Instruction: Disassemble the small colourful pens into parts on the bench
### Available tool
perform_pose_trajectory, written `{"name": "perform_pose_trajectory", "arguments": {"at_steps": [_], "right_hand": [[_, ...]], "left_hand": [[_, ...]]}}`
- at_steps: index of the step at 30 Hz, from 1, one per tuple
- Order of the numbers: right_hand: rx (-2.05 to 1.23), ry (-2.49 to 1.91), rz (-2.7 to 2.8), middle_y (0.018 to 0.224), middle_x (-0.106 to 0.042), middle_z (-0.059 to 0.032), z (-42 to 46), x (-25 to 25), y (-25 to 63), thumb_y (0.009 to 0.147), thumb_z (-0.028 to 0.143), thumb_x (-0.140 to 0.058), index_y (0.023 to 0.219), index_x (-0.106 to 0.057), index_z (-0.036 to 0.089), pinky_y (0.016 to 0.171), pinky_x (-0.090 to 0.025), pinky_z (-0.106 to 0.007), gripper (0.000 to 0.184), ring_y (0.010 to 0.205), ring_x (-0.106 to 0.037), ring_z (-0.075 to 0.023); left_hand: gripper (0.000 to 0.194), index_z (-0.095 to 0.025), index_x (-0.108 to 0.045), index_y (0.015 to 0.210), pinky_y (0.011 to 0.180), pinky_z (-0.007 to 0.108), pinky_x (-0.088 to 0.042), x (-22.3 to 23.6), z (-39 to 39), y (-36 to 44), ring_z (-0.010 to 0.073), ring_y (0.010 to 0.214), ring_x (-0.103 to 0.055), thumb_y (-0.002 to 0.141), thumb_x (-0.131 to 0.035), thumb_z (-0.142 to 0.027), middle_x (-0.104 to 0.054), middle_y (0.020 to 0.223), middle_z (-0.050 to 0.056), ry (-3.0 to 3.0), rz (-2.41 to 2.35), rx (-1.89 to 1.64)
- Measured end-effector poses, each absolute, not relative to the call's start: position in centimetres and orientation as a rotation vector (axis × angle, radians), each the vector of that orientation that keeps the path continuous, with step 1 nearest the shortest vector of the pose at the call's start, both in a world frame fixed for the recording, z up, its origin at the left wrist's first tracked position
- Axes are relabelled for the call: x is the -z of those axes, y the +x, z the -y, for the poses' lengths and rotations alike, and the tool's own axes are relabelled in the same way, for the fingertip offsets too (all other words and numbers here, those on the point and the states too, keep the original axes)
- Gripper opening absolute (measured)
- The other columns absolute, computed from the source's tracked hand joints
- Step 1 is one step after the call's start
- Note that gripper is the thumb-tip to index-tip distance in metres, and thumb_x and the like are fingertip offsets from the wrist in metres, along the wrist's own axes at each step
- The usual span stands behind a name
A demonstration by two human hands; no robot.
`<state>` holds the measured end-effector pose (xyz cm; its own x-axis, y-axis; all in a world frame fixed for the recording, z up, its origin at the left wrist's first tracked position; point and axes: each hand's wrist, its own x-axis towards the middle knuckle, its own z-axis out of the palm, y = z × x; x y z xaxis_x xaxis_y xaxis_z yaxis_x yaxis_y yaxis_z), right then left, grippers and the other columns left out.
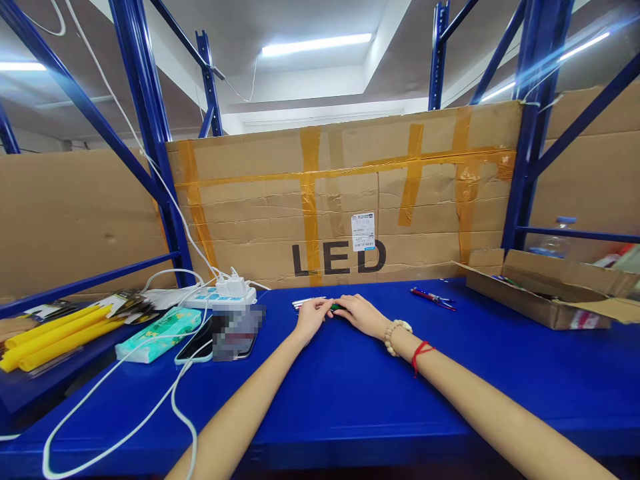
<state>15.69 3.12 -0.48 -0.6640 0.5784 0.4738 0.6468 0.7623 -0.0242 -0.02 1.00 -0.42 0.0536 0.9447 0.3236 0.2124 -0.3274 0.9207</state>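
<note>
While hands (313, 316) (362, 313) together, box (525, 306) conts (545, 295) unclear.

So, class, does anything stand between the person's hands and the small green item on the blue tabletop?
Nothing visible does: the left hand and right hand are both right at the small green item. The slim whitish sticks lie beside the left hand, not between.
</note>
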Motion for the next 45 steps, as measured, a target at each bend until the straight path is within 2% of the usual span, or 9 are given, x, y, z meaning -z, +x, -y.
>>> {"name": "perform_pose_trajectory", "arguments": {"at_steps": [5, 8, 14, 20, 25, 32, 38, 45], "right_hand": [[0.234, -1.009, 2.494, 0.116, -0.054, -0.0126, -3.4, 1.0, 15.5, 0.091, 0.024, -0.032, 0.116, -0.049, 0.017, 0.089, -0.038, -0.038, 0.031, 0.109, -0.049, -0.0231], [0.264, -1.037, 2.506, 0.123, -0.049, -0.015, -3.4, 1.2, 15.5, 0.091, 0.021, -0.031, 0.119, -0.046, 0.014, 0.094, -0.037, -0.038, 0.033, 0.116, -0.044, -0.0236], [0.281, -1.016, 2.506, 0.111, -0.056, -0.0123, -2.9, 0.6, 15.5, 0.092, 0.028, -0.028, 0.111, -0.05, 0.016, 0.087, -0.041, -0.037, 0.031, 0.106, -0.05, -0.0233], [0.163, -0.983, 2.509, 0.102, -0.06, -0.0082, -2.5, 0.1, 15.7, 0.092, 0.036, -0.029, 0.103, -0.052, 0.018, 0.078, -0.043, -0.03, 0.031, 0.092, -0.056, -0.0193], [0.116, -1.016, 2.536, 0.095, -0.063, -0.0071, -2.3, -0.1, 15.6, 0.091, 0.04, -0.031, 0.095, -0.057, 0.019, 0.068, -0.042, -0.028, 0.034, 0.084, -0.059, -0.02], [0.111, -1.001, 2.535, 0.098, -0.064, -0.0064, -2.5, 0.1, 15.7, 0.09, 0.042, -0.032, 0.098, -0.057, 0.02, 0.069, -0.042, -0.029, 0.034, 0.086, -0.059, -0.0215], [0.067, -1.006, 2.541, 0.098, -0.064, -0.0064, -2.6, 0.0, 15.7, 0.089, 0.042, -0.034, 0.098, -0.057, 0.019, 0.069, -0.043, -0.029, 0.033, 0.086, -0.059, -0.0217], [-0.011, -1.016, 2.525, 0.106, -0.062, -0.0083, -2.5, 0.0, 15.7, 0.088, 0.04, -0.038, 0.105, -0.056, 0.018, 0.076, -0.043, -0.03, 0.033, 0.094, -0.058, -0.0221]], "left_hand": [[0.026, -0.012, -0.059, 0.077, 0.05, 0.022, -0.032, 0.4, -1.0, 0.2, 0.0071, 0.044, -0.041, 0.072, -0.057, -0.037, -0.056, 0.052, -0.001, 1.543, -1.152, -1.327], [0.024, -0.012, -0.057, 0.075, 0.05, 0.022, -0.032, 0.3, -0.8, 0.2, 0.007, 0.044, -0.042, 0.072, -0.057, -0.036, -0.057, 0.053, 0.0, 1.529, -1.151, -1.334], [0.021, -0.014, -0.051, 0.068, 0.05, 0.021, -0.032, 0.3, -0.8, 0.4, 0.0071, 0.045, -0.043, 0.076, -0.052, -0.034, -0.059, 0.054, 0.001, 1.493, -1.169, -1.335], [0.014, -0.015, -0.053, 0.075, 0.043, 0.019, -0.028, 0.4, -1.6, 0.3, 0.0061, 0.042, -0.042, 0.077, -0.046, -0.026, -0.053, 0.054, -0.002, 1.295, -1.206, -1.399], [0.019, -0.015, -0.055, 0.074, 0.043, 0.019, -0.029, 0.3, -1.7, 0.3, 0.0065, 0.042, -0.043, 0.077, -0.04, -0.026, -0.052, 0.055, -0.002, 1.235, -1.198, -1.423], [0.023, -0.014, -0.056, 0.067, 0.048, 0.02, -0.034, 0.0, -1.8, 0.1, 0.0078, 0.047, -0.048, 0.076, -0.038, -0.026, -0.054, 0.056, 0.0, 1.189, -1.161, -1.503], [0.031, -0.013, -0.058, 0.065, 0.052, 0.022, -0.034, 0.3, -2.3, -0.1, 0.0103, 0.051, -0.052, 0.076, -0.037, -0.034, -0.058, 0.059, 0.003, 1.13, -1.134, -1.521], [0.032, -0.013, -0.058, 0.065, 0.052, 0.022, -0.033, 0.3, -2.3, 0.0, 0.0101, 0.05, -0.052, 0.075, -0.038, -0.036, -0.058, 0.059, 0.002, 1.087, -1.135, -1.503]]}}
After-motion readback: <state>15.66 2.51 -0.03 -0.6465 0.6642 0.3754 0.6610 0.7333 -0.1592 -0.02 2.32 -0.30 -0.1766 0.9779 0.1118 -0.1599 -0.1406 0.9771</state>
